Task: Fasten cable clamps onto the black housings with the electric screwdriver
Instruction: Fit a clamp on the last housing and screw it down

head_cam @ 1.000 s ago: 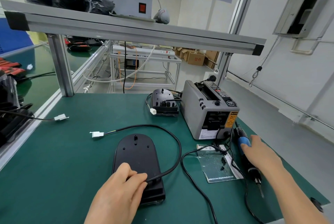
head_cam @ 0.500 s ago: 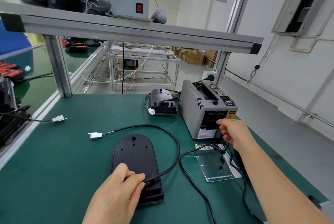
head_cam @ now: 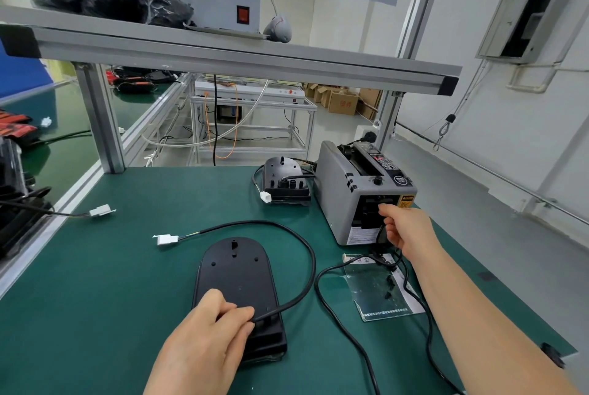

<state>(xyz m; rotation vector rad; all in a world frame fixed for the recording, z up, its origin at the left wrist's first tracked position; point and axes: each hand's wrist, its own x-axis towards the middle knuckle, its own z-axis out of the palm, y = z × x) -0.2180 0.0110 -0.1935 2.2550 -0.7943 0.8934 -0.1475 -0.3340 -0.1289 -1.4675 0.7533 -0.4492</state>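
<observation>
- left grip [head_cam: 204, 340]: fingers curled at the near end of the black housing [head_cam: 236, 270], pinching the black cable [head_cam: 255, 221] where it leaves the shell.
- right grip [head_cam: 404, 228]: fingers bent at the front mouth of the grey tape dispenser [head_cam: 338, 203]; whether anything is pinched cannot be told.
- black housing: flat on the green counter [head_cam: 95, 299], front centre; its cable loops round to a white connector [head_cam: 167, 239].
- second housing [head_cam: 283, 177]: far side, just beside the dispenser.
- clear bag [head_cam: 376, 292]: near the dispenser's front, small black parts inside.

bright even light, wide-angle edge bending
</observation>
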